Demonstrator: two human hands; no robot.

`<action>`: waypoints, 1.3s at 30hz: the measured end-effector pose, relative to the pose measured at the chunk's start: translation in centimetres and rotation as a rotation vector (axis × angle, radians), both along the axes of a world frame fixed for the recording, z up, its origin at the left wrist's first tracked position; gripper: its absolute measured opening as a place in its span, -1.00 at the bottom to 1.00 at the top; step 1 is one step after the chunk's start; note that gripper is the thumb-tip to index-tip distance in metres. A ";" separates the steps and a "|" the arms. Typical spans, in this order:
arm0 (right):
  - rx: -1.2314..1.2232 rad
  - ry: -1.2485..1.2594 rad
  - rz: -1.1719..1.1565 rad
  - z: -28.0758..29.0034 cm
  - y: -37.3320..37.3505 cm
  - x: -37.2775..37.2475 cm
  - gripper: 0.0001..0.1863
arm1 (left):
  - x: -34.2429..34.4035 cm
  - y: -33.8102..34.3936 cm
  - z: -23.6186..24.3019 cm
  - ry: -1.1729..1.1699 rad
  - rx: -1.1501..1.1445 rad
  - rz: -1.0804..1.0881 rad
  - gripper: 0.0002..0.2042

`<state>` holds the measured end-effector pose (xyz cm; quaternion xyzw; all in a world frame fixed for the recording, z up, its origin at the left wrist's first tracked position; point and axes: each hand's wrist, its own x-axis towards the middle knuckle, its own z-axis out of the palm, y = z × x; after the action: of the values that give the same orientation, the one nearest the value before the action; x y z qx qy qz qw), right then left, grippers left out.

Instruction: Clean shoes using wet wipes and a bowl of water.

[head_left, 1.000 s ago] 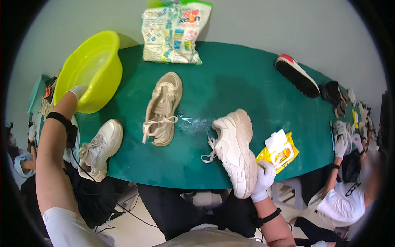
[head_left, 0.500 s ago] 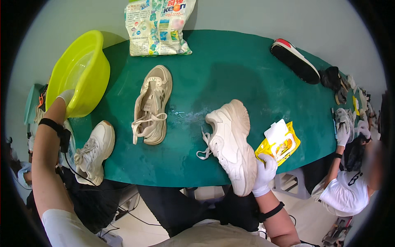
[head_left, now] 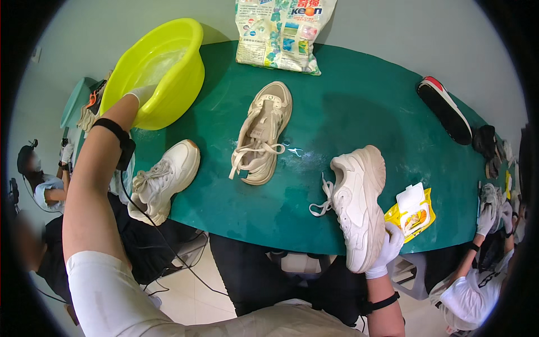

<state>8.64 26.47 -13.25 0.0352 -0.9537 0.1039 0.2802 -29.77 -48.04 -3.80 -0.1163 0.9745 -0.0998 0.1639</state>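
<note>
My left hand [head_left: 141,94], in a white glove, reaches into a yellow basin [head_left: 195,67] of water; its fingers are hidden. My right hand [head_left: 387,245], also gloved, grips the toe-to-sole side of a white chunky sneaker [head_left: 355,208] lying on its side near the front edge, laces loose. Just right of it lies a yellow wipes pack [head_left: 418,224] with its white lid raised. A beige sneaker [head_left: 261,132] stands in the middle, and another white sneaker [head_left: 174,171] sits at the front left, beside my forearm.
The green table [head_left: 297,219] holds a detergent bag [head_left: 281,36] at the back and a black-soled shoe [head_left: 443,109] with more shoes at the right. Gloved co-workers [head_left: 50,191] [head_left: 471,286] work at either side. A cable hangs from my wrist device.
The view has swung, so the scene sits further right in the picture. My left hand is still in the basin and my right hand still on the sneaker.
</note>
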 end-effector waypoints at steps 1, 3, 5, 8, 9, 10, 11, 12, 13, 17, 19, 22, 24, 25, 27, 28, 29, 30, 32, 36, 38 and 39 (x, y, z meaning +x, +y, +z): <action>0.002 0.001 0.001 0.0 0.0 0.0 -0.70 | 1.0 -0.4 0.0 0.008 0.004 -0.004 -0.43; -0.004 0.009 0.021 0.0 0.1 -0.2 -0.69 | 0.7 0.4 -0.4 0.025 0.013 -0.012 -0.42; 0.000 0.001 0.020 0.1 0.0 -0.1 -0.68 | 0.9 0.6 -0.3 0.044 0.021 -0.021 -0.42; -0.013 -0.013 0.019 0.1 -0.2 -0.2 -0.66 | 0.4 0.2 0.0 0.073 0.028 -0.030 -0.42; -0.024 -0.020 0.016 0.1 -0.2 -0.2 -0.64 | 0.3 0.3 -0.2 0.082 0.033 -0.037 -0.41; -0.022 -0.019 0.015 0.1 -0.1 -0.2 -0.64 | 0.4 0.4 -0.4 0.091 0.037 -0.042 -0.41; -0.013 -0.011 0.018 0.2 -0.1 -0.2 -0.64 | 0.5 0.5 -0.5 0.100 0.041 -0.048 -0.41; -0.005 -0.005 0.021 0.2 0.0 -0.1 -0.64 | 1.8 -0.2 -0.7 0.107 0.044 -0.054 -0.41; -0.005 -0.005 0.020 0.2 0.0 -0.1 -0.64 | 1.7 -0.3 -0.9 0.114 0.047 -0.059 -0.41; 0.003 0.007 0.036 0.0 0.1 -0.1 -0.62 | 1.0 -0.9 -1.0 0.142 0.059 -0.082 -0.40; -0.006 0.004 0.037 -0.1 0.0 -0.3 -0.62 | 0.7 -0.9 -1.0 0.159 0.063 -0.095 -0.40; -0.002 0.024 0.034 0.2 -0.1 -0.3 -0.61 | 0.5 0.0 -1.4 0.181 0.065 -0.125 -0.39; -0.008 0.011 0.062 0.7 -0.1 -0.4 -0.61 | 0.5 0.3 -0.5 0.197 0.062 -0.146 -0.39; -0.013 0.014 0.058 0.8 -0.3 -0.4 -0.61 | 1.2 0.3 -0.4 0.207 0.060 -0.155 -0.39; -0.139 0.006 0.031 0.7 -1.0 -0.4 -0.62 | 1.9 0.2 0.7 0.226 0.053 -0.168 -0.39; -0.129 0.009 0.010 0.7 -0.5 -0.1 -0.62 | 1.8 3.8 2.5 0.228 0.065 -0.188 -0.39; -0.047 0.008 0.020 0.5 0.2 0.1 -0.64 | 1.8 7.3 4.7 0.155 0.188 -0.047 -0.38; 0.022 0.012 0.055 0.3 0.3 0.0 -0.66 | 3.0 9.1 7.0 0.087 0.295 0.117 -0.38; -0.001 0.015 0.090 0.2 -0.1 -0.5 -0.68 | 3.8 7.4 8.2 0.265 0.438 0.190 -0.48; 0.002 0.005 0.083 0.2 0.0 -0.2 -0.66 | 2.8 7.3 10.3 0.503 1.422 0.379 -0.73; 0.033 0.022 0.054 0.4 0.4 -0.3 -0.64 | 4.9 14.9 13.1 0.662 1.671 0.396 -0.76; 0.030 0.022 0.052 0.3 0.3 -0.4 -0.65 | 6.4 16.5 14.3 0.631 1.846 0.354 -0.78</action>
<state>8.24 26.77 -12.92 0.0654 -0.9508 0.0964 0.2871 -23.40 -31.54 10.53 -0.1082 0.6376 0.7600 -0.0641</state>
